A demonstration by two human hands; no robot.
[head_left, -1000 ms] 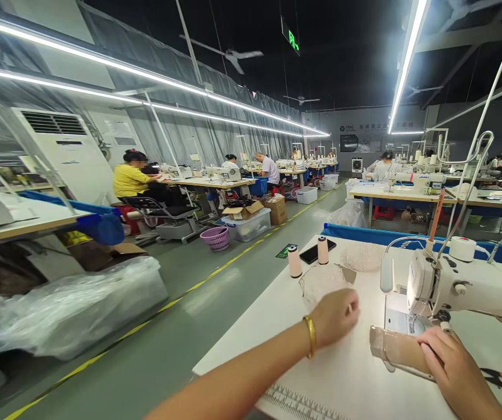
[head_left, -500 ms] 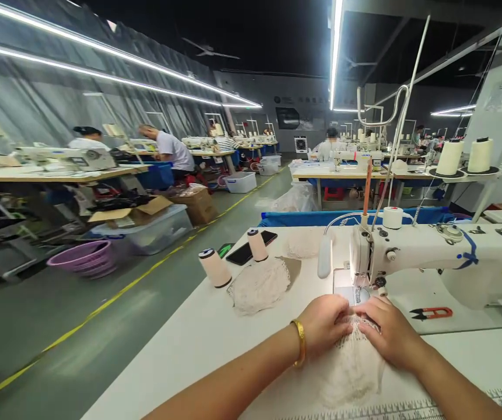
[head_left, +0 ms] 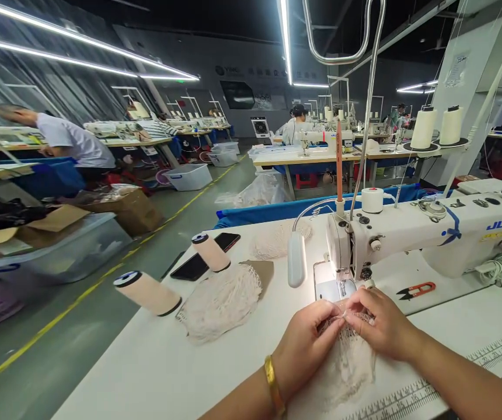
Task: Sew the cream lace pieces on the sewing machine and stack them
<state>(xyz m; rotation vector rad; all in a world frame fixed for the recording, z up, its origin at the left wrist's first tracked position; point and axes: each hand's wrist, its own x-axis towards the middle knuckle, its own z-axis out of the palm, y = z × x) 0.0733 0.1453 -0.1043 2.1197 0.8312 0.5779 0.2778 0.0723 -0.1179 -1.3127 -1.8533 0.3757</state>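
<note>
Pale lace piece (head_left: 349, 379) held at the sewing machine (head_left: 443, 233), lower centre of the frame. The lace lies on the worktop (head_left: 115, 373), its upper edge just in front of the presser foot (head_left: 344, 286). Left hand (head_left: 306, 341): grip closed, thumb and forefinger pinching that edge. Right hand (head_left: 386, 326): grip likewise closed on the edge, its fingertips meeting those of the left. In judgement, handling the edge well calls for a light, even pinch, the open mesh smoothed without stretching, layers matched and fingertips clear of the needle. Legible markings: "JUKI" in blue on the machine arm, right of frame, with yellow lettering beneath too small to read; "YING" on the far wall (head_left: 181, 52), upper centre, followed by blurred characters; printed graduations on the ruler strip (head_left: 402, 402), lower right; pillar notice (head_left: 456, 71), upper right, illegible
</note>
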